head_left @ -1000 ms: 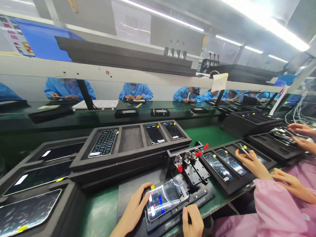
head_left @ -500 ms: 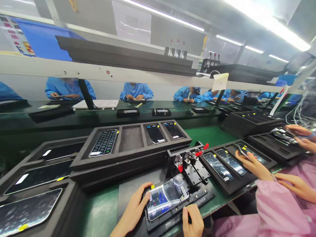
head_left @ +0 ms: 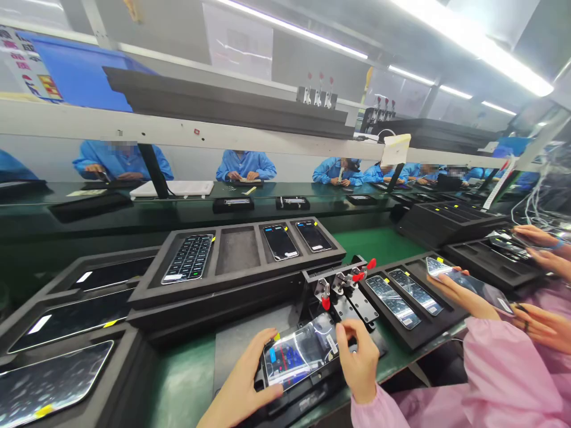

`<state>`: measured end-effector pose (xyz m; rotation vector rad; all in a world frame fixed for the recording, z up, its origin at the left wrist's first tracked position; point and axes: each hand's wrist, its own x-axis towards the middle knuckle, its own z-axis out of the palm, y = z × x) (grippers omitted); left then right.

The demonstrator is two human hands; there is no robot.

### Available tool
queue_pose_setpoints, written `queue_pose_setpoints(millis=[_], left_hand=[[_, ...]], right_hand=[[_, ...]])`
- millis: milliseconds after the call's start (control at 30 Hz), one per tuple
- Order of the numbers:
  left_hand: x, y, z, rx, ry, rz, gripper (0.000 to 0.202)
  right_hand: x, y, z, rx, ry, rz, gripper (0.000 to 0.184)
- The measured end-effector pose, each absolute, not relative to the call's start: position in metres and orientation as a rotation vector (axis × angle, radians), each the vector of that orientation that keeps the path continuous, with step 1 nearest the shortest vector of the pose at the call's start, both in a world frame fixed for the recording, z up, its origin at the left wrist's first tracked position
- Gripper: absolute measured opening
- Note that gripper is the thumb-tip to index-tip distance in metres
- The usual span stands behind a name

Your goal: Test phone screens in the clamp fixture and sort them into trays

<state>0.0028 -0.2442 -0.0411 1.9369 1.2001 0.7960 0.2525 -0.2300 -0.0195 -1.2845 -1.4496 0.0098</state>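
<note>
A smartphone [head_left: 300, 359] with a lit screen and clear film over it lies tilted on a black clamping fixture [head_left: 307, 399]. My left hand [head_left: 250, 377] grips its left end, with the thumb along the near edge and the fingers at the far corner by a yellow tab. Close by the phone's right end, my right hand [head_left: 360, 359] has its thumb and fingers bent together. What those fingers hold, if anything, is hidden. Behind the phone rise toggle clamps with red tips [head_left: 326, 302] and black pressing plates [head_left: 362, 303].
Black foam trays with phones stand behind [head_left: 285, 270], at the left [head_left: 129, 356] and at the right [head_left: 417, 342]. A co-worker in pink sleeves [head_left: 504, 362] holds a phone [head_left: 477, 285] at the right. People in blue [head_left: 245, 165] sit across the bench.
My right hand has moved up from the fixture's near edge to the phone's right end. My left thumb has shifted to the near edge. The co-worker's phone has swung out over the tray's edge.
</note>
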Motion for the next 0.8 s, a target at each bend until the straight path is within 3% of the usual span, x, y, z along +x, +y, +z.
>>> queue_pose_setpoints(millis=[167, 333, 500, 667, 800], left_hand=[[0.001, -0.253, -0.035, 2.092, 1.213, 0.718, 0.103], [-0.002, -0.258, -0.041, 2.088, 1.354, 0.697, 0.105], [0.006, -0.251, -0.045, 2.156, 1.342, 0.696, 0.104], [0.033, -0.238, -0.040, 2.220, 1.309, 0.658, 0.103], [0.044, -0.234, -0.043, 2.236, 1.291, 0.665, 0.097]], right_hand=[[0.241, -0.193, 0.002, -1.379, -1.703, 0.053, 0.015], [0.243, -0.192, 0.007, -1.309, -1.589, 0.032, 0.011], [0.265, -0.194, 0.044, -1.213, -1.298, -0.164, 0.044], [0.284, -0.175, 0.082, -1.219, -1.572, -0.250, 0.019], [0.287, -0.186, 0.070, -1.145, -1.599, -0.317, 0.015]])
